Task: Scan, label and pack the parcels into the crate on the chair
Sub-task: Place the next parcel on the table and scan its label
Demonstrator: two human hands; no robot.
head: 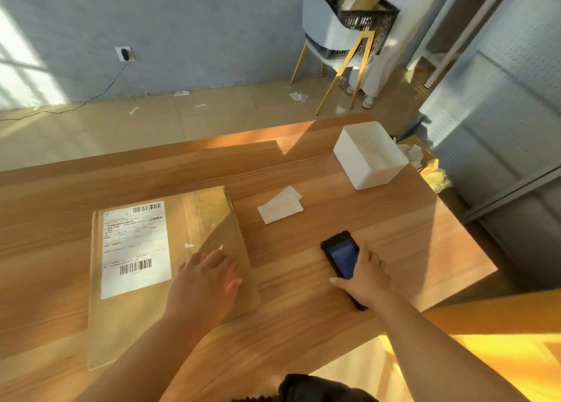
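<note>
Now, left hand flat and open on parcel, lying label-up on worktop. Right hand laid over scanner, fingers spread, grip perhaps not yet closed. White labels just beyond. Crate on chair, well apart, with boxes inside.

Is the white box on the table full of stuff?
No, the white box on the table is open at the top and its inside shows only bare white walls and floor.
</note>
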